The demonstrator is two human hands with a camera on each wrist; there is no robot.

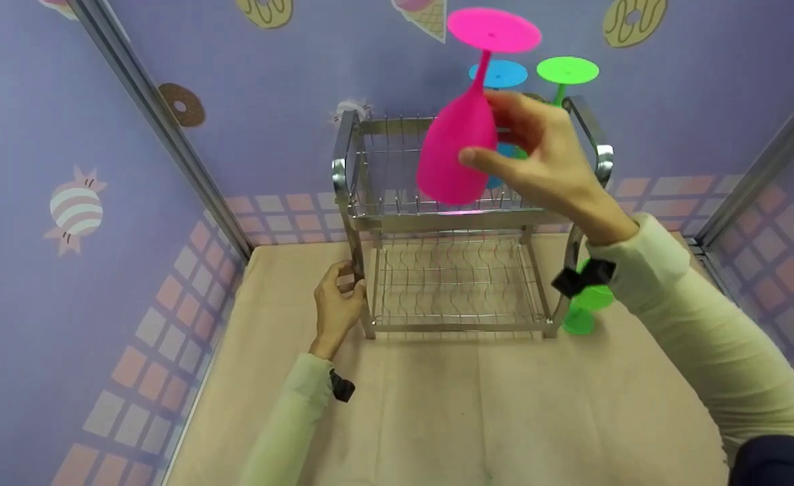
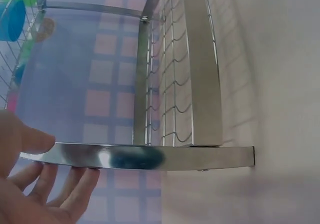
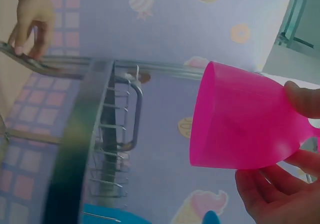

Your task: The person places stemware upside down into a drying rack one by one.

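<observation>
Right hand (image 1: 552, 152): thumb and fingers grasp the bowl of the pink goblet (image 1: 457, 152), thumb on the near side.
Pink goblet: held upside down over the upper tier of the metal rack (image 1: 403, 222), its foot up and its mouth down, tilted a little; the right wrist view shows it apart from the metal.
Left hand (image 1: 337, 304): fingers grasp the near left post of the rack, thumb on one side and the other fingers on the opposite side.
Metal rack: two tiers of wire within flat bars, standing on the beige tabletop (image 1: 437, 405); the lower tier has wavy wires.
Upper tier, right part: a blue goblet (image 1: 498, 73) and, to its right, a green goblet (image 1: 567, 70), both with the foot up, partly hidden by the right hand.
Right of the rack: more green pieces (image 1: 578, 321) on the tabletop, partly hidden by the right forearm; their full shape cannot be told.
Far side: a purple wall (image 1: 302, 67) printed with doughnuts, sweets and ice cream, pink and white squares along its lower part.
</observation>
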